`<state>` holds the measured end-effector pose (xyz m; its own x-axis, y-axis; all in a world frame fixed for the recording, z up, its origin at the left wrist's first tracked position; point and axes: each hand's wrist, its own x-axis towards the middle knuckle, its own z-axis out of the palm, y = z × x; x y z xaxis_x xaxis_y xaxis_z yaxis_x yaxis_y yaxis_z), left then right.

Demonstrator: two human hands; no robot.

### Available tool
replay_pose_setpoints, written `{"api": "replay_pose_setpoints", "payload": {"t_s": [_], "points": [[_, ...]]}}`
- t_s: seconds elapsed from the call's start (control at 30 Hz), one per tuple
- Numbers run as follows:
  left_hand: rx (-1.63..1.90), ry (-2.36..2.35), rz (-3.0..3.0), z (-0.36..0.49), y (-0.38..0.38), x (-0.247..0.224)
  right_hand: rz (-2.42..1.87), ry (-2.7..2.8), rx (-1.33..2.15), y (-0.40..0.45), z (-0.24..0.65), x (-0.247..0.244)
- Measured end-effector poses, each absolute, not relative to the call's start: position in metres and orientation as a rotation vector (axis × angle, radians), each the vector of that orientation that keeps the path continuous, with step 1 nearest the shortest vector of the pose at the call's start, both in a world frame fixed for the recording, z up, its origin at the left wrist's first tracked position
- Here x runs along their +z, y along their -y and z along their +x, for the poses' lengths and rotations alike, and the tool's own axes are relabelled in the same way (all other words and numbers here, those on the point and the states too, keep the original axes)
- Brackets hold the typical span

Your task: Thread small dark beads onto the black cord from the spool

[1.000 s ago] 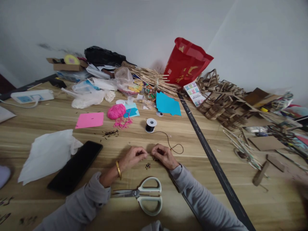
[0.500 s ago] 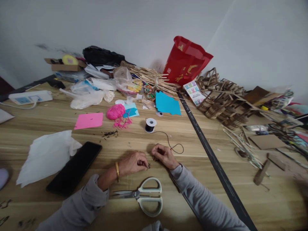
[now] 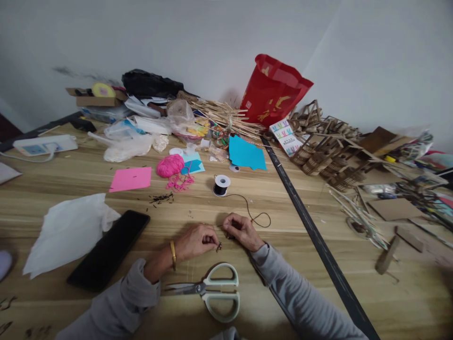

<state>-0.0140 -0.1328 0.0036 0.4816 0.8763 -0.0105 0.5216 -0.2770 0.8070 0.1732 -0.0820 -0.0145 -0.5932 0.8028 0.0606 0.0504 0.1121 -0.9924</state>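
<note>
My left hand (image 3: 198, 239), with a gold bangle at its wrist, is closed in a pinch. A small cluster of dark bits (image 3: 219, 247) sits at its fingertips; their kind is too small to make out. Just to the right, my right hand (image 3: 243, 230) pinches a thin black cord (image 3: 247, 206). The cord runs from a white spool (image 3: 222, 184) of black cord, loops beside the right hand and carries a tiny reddish spot near it. Scissors with pale handles (image 3: 222, 291) lie below the hands, blades toward the left.
A black phone-like slab (image 3: 109, 249) and white tissue (image 3: 69, 231) lie at left. Beyond are short black pieces (image 3: 162, 198), a pink sheet (image 3: 130, 179), pink yarn (image 3: 170, 165) and blue sheets (image 3: 247, 152). Small woven baskets (image 3: 318, 158) crowd the right, near a red bag (image 3: 274, 92).
Both hands stay nearly in place, pinching. The dark cluster at the left fingertips has shifted very slightly.
</note>
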Motion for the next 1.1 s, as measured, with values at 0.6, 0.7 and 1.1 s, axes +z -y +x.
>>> {"api": "replay_pose_setpoints", "payload": {"t_s": [0.6,0.7,1.1], "points": [[0.821,-1.128,1.430,-0.020,0.121,-0.007,-0.857,1.811,1.524,0.081,0.174,-0.017],[0.837,-1.157,1.443,-0.020,0.120,-0.008,-0.855,1.824,1.507,0.081,0.174,-0.016],[0.880,-1.203,1.383,-0.018,0.118,-0.008,-0.861,1.815,1.525,0.082,0.173,-0.011]]}}
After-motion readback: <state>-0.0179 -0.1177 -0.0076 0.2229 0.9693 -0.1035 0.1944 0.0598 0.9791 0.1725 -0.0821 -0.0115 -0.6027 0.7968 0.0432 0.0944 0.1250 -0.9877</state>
